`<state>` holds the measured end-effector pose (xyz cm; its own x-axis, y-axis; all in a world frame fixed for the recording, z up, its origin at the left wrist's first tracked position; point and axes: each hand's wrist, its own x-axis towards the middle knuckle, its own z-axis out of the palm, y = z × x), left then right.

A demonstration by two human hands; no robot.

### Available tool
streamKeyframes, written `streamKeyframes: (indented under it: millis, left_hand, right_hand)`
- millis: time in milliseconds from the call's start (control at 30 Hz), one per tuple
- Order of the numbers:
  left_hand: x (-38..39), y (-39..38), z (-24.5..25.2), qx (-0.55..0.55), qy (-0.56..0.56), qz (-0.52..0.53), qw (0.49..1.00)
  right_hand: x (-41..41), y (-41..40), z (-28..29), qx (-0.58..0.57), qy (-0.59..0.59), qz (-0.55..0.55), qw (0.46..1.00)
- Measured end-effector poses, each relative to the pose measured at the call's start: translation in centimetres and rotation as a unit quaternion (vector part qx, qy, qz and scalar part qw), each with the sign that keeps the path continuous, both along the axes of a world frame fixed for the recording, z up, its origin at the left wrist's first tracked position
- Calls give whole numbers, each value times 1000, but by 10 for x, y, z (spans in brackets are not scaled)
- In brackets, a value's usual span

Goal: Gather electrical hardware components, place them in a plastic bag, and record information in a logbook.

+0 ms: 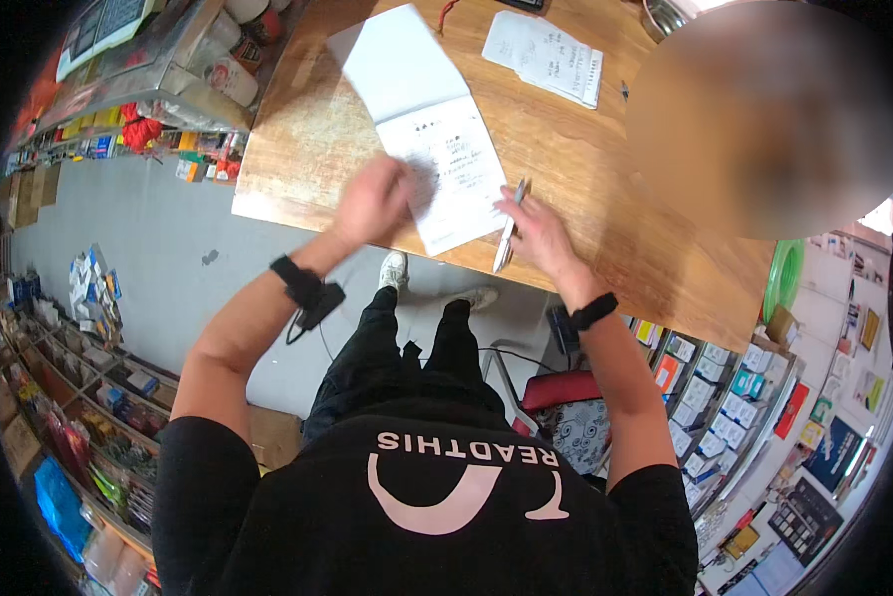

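Note:
An open notepad (457,186) lies on the wooden table (297,164), its blank upper leaf (405,67) folded back. Handwriting covers much of its lower page. My left hand (378,195) is motion-blurred at the left edge of that page, with its fingers partly curled; whether they touch the paper I cannot tell. A silver pen (504,242) is in my right hand (542,232), held between the fingers beside the page's lower right edge. The pen slants, with one end towards the table's near edge.
Loose written sheets (547,58) lie farther back on the table, near a metal bowl (664,18). A metal shelf (185,86) stands at the left. Below the table's right side are a red chair (565,387) and racks of small boxes (714,395).

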<state>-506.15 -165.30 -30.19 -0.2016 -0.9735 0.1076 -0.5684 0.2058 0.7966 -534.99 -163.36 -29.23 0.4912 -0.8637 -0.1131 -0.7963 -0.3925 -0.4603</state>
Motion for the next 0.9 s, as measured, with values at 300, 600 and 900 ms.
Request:
streamKeyframes:
  millis: [300, 600, 900]
  left_hand:
    - [-11, 53, 3, -117, -141, -206, 961]
    - [-7, 57, 0, -84, -94, -173, 977]
    - [2, 60, 33, 64, -71, -148, 984]
  right_hand:
    - [8, 10, 6, -49, -35, 90, 994]
    - [16, 4, 19, -119, 86, 189, 971]
    - [16, 7, 55, -23, 4, 106, 994]
